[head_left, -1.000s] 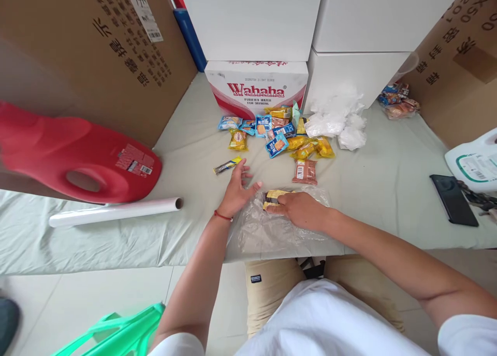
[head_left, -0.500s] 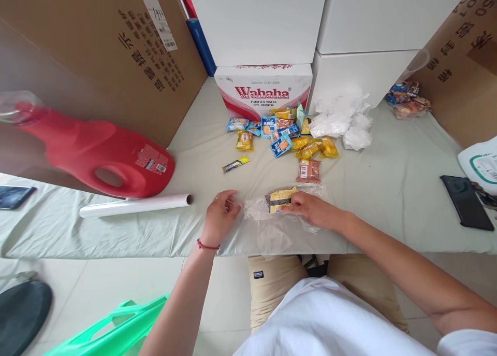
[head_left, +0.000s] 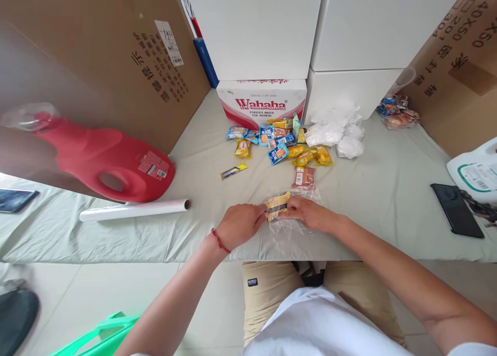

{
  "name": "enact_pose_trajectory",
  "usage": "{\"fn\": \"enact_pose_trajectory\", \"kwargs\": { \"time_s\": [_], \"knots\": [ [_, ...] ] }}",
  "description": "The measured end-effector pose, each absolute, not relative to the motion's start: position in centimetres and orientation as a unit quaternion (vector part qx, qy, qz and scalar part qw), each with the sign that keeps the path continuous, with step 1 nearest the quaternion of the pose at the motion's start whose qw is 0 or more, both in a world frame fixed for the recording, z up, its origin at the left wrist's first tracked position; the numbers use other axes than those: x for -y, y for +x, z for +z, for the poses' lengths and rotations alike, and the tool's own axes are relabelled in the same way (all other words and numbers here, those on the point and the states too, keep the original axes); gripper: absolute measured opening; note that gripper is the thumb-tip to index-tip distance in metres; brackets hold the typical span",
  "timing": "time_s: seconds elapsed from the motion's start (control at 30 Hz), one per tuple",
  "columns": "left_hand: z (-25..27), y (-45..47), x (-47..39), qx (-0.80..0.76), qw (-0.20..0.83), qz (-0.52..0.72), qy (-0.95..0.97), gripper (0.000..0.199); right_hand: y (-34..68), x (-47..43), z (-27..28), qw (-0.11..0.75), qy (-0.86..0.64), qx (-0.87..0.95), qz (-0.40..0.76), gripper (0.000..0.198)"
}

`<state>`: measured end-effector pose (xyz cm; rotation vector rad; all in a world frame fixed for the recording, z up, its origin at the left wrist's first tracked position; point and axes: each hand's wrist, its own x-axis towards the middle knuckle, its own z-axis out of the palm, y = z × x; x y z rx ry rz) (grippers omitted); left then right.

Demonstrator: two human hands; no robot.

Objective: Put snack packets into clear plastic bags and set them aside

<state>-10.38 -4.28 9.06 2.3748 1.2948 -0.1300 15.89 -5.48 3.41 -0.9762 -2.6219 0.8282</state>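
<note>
One flat yellow-and-black snack packet [head_left: 274, 205] pinched in my right hand [head_left: 309, 213]; my left hand [head_left: 239, 224] is at its left end, can't tell if gripping. Crinkly clear plastic film [head_left: 288, 236] under my right hand, squarish brown wrapped packet [head_left: 305, 178] just beyond.

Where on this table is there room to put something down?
The widest bare patch of tablecloth lies between the brown packet and the phone on the right. A smaller one separates the red jug from the thin packet. It's crowded before the Wahaha box, and where the left hand and right hand meet the yellow packet.
</note>
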Motion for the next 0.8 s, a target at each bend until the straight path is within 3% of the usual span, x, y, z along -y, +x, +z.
{"fn": "enact_pose_trajectory", "kwargs": {
  "time_s": [0.1, 0.27, 0.43, 0.6, 0.8],
  "knots": [
    [8.1, -12.7, 5.0, -0.563, 0.260, 0.027, 0.784, 0.023, 16.1, 5.1, 2.5, 0.123, -0.330, 0.900, 0.256, 0.033],
    [6.0, -10.9, 8.7, -0.678, 0.369, 0.276, 0.573, 0.051, 16.0, 5.8, 1.3, 0.144, -0.333, 0.911, 0.198, 0.046],
    [4.7, -5.6, 10.4, -0.696, 0.305, 0.318, 0.567, 0.080, 15.8, 6.3, 1.3, 0.145, -0.345, 0.907, 0.194, 0.041],
    [3.1, -7.0, 9.9, -0.695, 0.389, 0.333, 0.504, 0.030, 15.9, 6.3, 1.1, 0.152, -0.339, 0.908, 0.194, 0.046],
    [2.2, -10.4, 10.5, -0.697, 0.480, 0.399, 0.354, 0.033, 15.2, 6.9, 1.4, 0.121, -0.328, 0.916, 0.195, 0.063]
  ]
}}
